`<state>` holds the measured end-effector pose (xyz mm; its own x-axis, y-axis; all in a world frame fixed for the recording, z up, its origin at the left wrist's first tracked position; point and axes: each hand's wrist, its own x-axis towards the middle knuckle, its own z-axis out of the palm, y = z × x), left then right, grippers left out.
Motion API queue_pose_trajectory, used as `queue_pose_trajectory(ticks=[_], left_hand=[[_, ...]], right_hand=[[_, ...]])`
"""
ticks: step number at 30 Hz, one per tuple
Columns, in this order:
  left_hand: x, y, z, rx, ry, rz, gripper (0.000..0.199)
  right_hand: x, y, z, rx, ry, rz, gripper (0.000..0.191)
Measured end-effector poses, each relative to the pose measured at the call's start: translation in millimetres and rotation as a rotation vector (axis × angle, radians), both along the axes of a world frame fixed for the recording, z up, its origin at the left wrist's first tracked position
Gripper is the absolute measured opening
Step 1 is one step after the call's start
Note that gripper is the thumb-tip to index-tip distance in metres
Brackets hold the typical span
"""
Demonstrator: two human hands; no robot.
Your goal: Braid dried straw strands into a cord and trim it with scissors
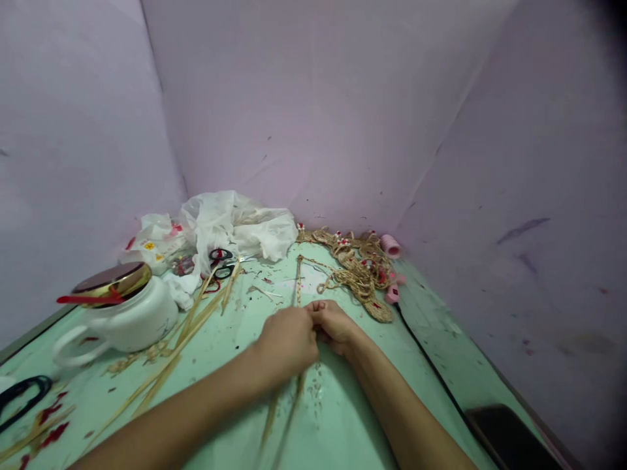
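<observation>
A thin straw braid (299,281) runs from a point near the middle of the table down into my two hands. My left hand (289,336) is closed around it, back of the hand upward, hiding most of its fingers. Thumb and fingertips of my right hand (336,325) pinch together right against the left, at the braid; the exact spot gripped is hidden. Below the hands, loose straw strands (270,418) trail toward me, blurred. Beyond my right hand lie coils of braided cord (360,281) and flat woven pieces with red and white bits.
At left stand a white mug (142,316) with a lid and red-handled utensil on top, long straw strips (181,343), and black-handled scissors (223,271). White plastic bags (235,225) sit at the back. A pink glue gun (392,290) trails its cord toward a dark phone-like slab (509,437).
</observation>
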<state>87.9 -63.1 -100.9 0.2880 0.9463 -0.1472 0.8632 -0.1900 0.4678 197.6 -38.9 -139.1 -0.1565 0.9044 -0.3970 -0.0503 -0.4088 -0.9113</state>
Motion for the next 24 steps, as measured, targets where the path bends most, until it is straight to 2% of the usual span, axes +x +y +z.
queue_pose_trajectory(ticks=[2,3,5,7,9,13,18,21,24], left_hand=[[-10.5,16.2,3.3,0.06,-0.115,0.112,0.017],[-14.7,23.3,3.4,-0.014,-0.216,0.178,0.016],[-19.5,33.2,0.3,-0.348,-0.442,0.233,0.014],[-20.2,37.4,-5.4,-0.646,-0.629,0.232,0.009],[-19.2,38.1,-11.0,-0.743,-0.714,0.245,0.006],[-18.9,38.4,-18.1,-0.602,-0.618,0.289,0.008],[-20.0,38.6,-22.1,-0.439,-0.487,0.249,0.012],[-18.7,37.1,-21.6,-0.38,-0.536,0.196,0.013],[-16.8,35.2,-19.8,-0.373,-0.63,0.18,0.011]], right_hand=[[1.6,-0.3,1.7,0.0,0.033,0.038,0.003],[2.5,-0.2,2.3,0.003,0.05,0.054,0.004],[4.2,0.2,2.6,0.011,0.085,0.068,0.005],[6.1,0.8,2.3,0.011,0.111,0.065,0.006],[7.8,1.2,2.4,0.016,0.091,0.078,0.009],[7.8,2.1,2.5,0.116,-0.091,0.11,0.008],[3.7,6.9,-9.6,0.296,-0.309,0.106,0.005],[5.6,8.1,-13.5,0.311,-0.448,0.122,0.002],[11.4,5.4,-6.1,0.249,-0.439,0.144,0.003]])
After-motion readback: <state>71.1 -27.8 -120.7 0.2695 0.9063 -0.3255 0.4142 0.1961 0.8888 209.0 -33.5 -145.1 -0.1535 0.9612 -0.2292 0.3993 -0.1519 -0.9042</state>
